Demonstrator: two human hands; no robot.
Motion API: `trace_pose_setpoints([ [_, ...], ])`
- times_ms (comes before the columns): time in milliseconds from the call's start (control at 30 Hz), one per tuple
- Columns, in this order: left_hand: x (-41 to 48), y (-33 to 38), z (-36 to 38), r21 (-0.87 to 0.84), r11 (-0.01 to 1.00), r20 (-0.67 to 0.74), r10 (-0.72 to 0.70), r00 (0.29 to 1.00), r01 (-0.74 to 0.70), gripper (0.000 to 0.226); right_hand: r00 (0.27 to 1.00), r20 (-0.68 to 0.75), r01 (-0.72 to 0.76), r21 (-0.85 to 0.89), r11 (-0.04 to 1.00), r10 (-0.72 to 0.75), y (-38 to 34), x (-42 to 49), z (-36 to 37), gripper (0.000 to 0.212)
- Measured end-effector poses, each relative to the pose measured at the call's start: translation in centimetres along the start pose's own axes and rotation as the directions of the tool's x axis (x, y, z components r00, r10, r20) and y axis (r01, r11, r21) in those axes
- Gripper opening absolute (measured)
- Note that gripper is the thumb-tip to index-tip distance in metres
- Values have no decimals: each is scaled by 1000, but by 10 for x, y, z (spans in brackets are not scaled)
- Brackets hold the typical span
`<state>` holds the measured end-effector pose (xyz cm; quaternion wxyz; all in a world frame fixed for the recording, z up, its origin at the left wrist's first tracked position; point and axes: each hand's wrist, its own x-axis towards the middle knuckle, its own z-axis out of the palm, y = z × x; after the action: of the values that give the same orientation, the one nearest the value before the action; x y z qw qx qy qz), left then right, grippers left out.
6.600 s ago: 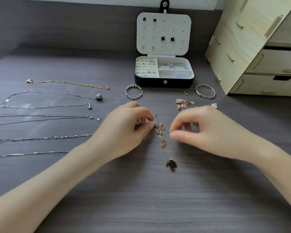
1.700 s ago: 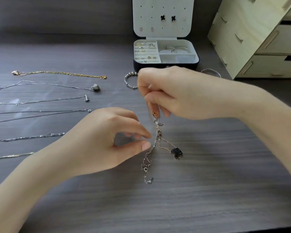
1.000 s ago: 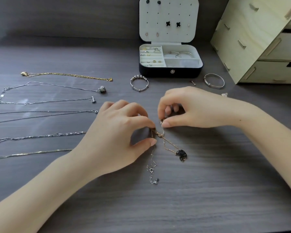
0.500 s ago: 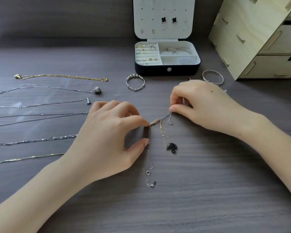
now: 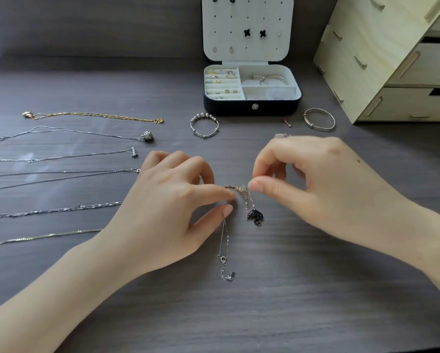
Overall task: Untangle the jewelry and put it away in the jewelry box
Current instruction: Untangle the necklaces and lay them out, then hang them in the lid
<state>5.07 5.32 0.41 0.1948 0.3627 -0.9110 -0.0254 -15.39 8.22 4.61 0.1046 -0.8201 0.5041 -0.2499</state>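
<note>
2 hands closer on tangle

Beaded bracelet, stud, bangle lie before jewelry box; gaps between.

The tangled knot at frame centre is blurred. The chains at left run off the frame edge; the jewelry box lid is cut off at the top.

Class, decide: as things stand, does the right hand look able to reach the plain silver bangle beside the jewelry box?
Likely yes, once freed: the right hand pinches the tangled chains, but the silver bangle lies uncovered just beyond it, nothing between them.
</note>
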Motion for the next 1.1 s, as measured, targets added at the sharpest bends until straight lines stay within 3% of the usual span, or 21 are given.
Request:
trace_pose_setpoints([
  [233, 0, -3, 0, 7, 1000, 31, 24, 999, -24, 26, 970, 243, -65, 167, 984, 23, -6, -27, 2, 16],
  [433, 1, -4, 0, 3, 1000, 32, 20, 999, -20, 26, 971, 163, -174, -28, 984, 177, 5, -28, 18, 18],
  [733, 1, -3, -1, 2, 1000, -2, -20, 1000, 20, 29, 952, 223, -185, -123, 975, 209, 22, -32, 2, 6],
  [1100, 2, -2, -1, -1, 1000, 39, -3, 999, 3, 28, 932, 259, -194, -237, 952, 254, 38, -36, -21, 8],
])
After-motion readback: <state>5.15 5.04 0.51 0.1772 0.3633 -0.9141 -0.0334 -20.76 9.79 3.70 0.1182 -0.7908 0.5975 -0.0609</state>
